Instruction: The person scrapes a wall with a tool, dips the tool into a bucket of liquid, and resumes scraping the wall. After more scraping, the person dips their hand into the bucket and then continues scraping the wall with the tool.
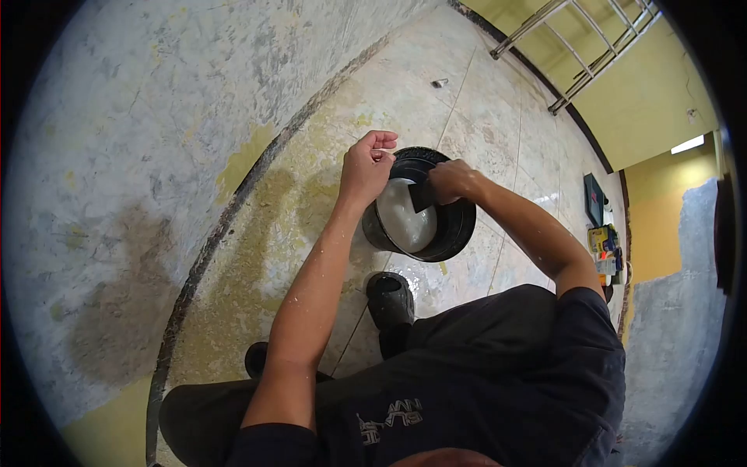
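Observation:
A black bucket (459,237) stands on the floor, with whitish liquid (401,216) in it. My right hand (451,182) is closed around a dark flat tool (422,196), which is over the liquid inside the bucket. At the bucket's left rim is my left hand (367,167), its fingers curled and partly spread, with nothing seen in it. The lower end of the tool is close to the liquid; whether it touches is hard to tell.
A patchy grey wall (171,86) runs along the left. Metal ladder-like bars (576,47) lie at the upper right. Several containers (605,249) and a dark case (594,200) stand at the right. A small object (440,82) lies on the stained floor (490,109). My shoe (389,300) is below the bucket.

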### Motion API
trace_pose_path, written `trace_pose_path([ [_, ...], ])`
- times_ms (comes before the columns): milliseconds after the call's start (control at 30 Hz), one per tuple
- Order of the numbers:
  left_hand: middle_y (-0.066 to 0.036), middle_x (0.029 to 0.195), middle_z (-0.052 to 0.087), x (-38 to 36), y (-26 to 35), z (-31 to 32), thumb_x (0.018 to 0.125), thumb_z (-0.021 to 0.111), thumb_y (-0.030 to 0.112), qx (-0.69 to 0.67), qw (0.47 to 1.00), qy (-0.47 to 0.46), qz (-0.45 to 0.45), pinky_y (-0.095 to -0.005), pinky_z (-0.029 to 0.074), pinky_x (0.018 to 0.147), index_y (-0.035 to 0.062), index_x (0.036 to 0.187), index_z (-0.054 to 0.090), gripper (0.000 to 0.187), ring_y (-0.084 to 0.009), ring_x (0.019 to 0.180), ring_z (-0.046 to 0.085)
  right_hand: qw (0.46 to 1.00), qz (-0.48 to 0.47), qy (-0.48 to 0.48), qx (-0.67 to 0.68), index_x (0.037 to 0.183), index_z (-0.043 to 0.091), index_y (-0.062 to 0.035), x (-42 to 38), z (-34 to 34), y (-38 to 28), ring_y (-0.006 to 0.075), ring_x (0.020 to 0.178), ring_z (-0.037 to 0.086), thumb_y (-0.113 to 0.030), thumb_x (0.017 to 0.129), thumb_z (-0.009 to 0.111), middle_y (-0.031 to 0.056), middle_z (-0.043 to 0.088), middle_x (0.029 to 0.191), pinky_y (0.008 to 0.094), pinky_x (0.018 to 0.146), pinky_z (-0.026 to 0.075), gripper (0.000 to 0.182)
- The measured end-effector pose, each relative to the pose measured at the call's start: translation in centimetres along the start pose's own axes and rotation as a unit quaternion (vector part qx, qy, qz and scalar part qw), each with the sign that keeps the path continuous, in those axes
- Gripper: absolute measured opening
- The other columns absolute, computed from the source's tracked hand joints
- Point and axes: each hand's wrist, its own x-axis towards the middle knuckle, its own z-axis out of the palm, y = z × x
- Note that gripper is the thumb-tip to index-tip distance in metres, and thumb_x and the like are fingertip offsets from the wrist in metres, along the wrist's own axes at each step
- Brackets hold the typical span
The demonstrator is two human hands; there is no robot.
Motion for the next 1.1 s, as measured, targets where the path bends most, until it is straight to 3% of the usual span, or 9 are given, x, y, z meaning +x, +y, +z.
trace_pose_path([
  [200,-0.011,0.105,0.064,0.3,0.1,1.1,0.076,0.065,0.001,-0.004,0.999,-0.041,-0.012,-0.0268,0.052,0.074,0.0021,0.116,0.058,0.041,-0.0133,0.085,0.062,0.995,0.019,0.064,0.074,0.084,0.071,-0.0114,-4.2,-0.9,3.0,0.0258,0.075,0.067,-0.021,0.065,0.070,0.0085,0.069,0.075,0.0393,0.065,0.053,0.022],
  [333,-0.009,0.106,0.061,-1.0,-0.8,3.0,0.077,0.069,0.003,0.035,0.996,-0.086,-0.011,-0.0296,0.053,0.074,0.0025,0.121,0.054,0.046,-0.0137,0.086,0.061,0.995,0.075,-0.062,0.033,0.099,0.071,-0.0135,-5.8,-3.6,3.7,0.0237,0.073,0.069,-0.026,0.067,0.072,0.0080,0.070,0.076,0.0387,0.068,0.053,0.034],
  [567,-0.012,0.111,0.056,1.0,0.3,-1.1,0.088,0.059,0.042,-0.439,0.858,0.201,-0.174,-0.0317,0.050,0.072,0.0050,0.129,0.044,0.058,-0.0235,0.091,0.061,0.877,-0.126,0.421,0.197,0.139,0.036,0.0003,-2.9,-10.7,1.9,0.0426,0.096,0.060,-0.017,0.089,0.051,0.0291,0.061,0.104,0.0464,0.084,0.045,0.055],
  [600,-0.012,0.111,0.056,1.0,0.9,-2.0,0.088,0.059,0.042,-0.434,0.860,0.198,-0.179,-0.0317,0.050,0.072,0.0050,0.129,0.044,0.058,-0.0235,0.091,0.061,0.893,-0.114,0.356,0.252,0.139,0.035,0.0014,-3.3,-13.4,-1.3,0.0401,0.096,0.061,-0.021,0.092,0.049,0.0281,0.062,0.107,0.0439,0.086,0.044,0.055],
  [700,-0.014,0.115,0.055,1.4,2.4,-5.2,0.084,0.049,0.066,-0.461,0.806,0.247,-0.278,-0.0476,0.044,0.088,0.0046,0.126,0.046,0.074,-0.0303,0.104,0.056,0.705,-0.163,0.206,0.659,0.121,0.053,-0.0022,1.3,-15.5,-8.9,0.0111,0.045,0.039,-0.044,0.094,0.049,0.0020,0.043,0.064,0.0334,0.041,0.034,0.050],
  [767,-0.014,0.111,0.059,1.1,0.9,-8.0,0.086,0.050,0.063,-0.534,0.795,0.172,-0.229,-0.0512,0.046,0.085,0.0019,0.119,0.050,0.069,-0.0299,0.101,0.059,0.542,-0.087,0.116,0.828,0.093,0.055,-0.0032,6.3,-15.6,-14.3,0.0150,0.044,0.039,-0.049,0.093,0.052,0.0033,0.045,0.061,0.0331,0.042,0.034,0.046],
  [833,-0.001,0.074,0.061,0.2,1.9,-10.1,0.089,0.054,0.055,-0.480,0.819,0.226,-0.218,-0.0310,0.050,0.061,0.0117,0.083,0.058,0.044,-0.0145,0.067,0.060,0.398,-0.126,0.105,0.903,0.081,0.053,-0.0035,8.8,-15.0,-18.8,0.0152,0.044,0.041,-0.045,0.096,0.048,0.0036,0.045,0.059,0.0324,0.040,0.035,0.045],
  [867,0.006,0.058,0.049,0.8,-3.0,-13.5,0.088,0.061,0.046,-0.452,0.833,0.212,-0.238,-0.0243,0.039,0.044,0.0168,0.070,0.052,0.036,-0.0076,0.047,0.045,0.374,-0.120,0.064,0.918,0.076,0.050,-0.0057,9.0,-14.4,-19.7,0.0147,0.043,0.041,-0.044,0.097,0.045,0.0037,0.046,0.059,0.0302,0.039,0.035,0.045],
  [1100,0.010,0.051,0.036,-6.0,-0.9,-17.1,0.086,0.065,0.028,-0.187,0.876,0.329,-0.300,-0.0192,0.023,0.035,0.0210,0.063,0.045,0.032,-0.0021,0.039,0.029,0.232,-0.167,-0.099,0.953,0.077,0.048,-0.0067,8.7,-11.1,-25.7,0.0157,0.045,0.045,-0.043,0.098,0.042,0.0031,0.047,0.060,0.0290,0.039,0.039,0.042],
])
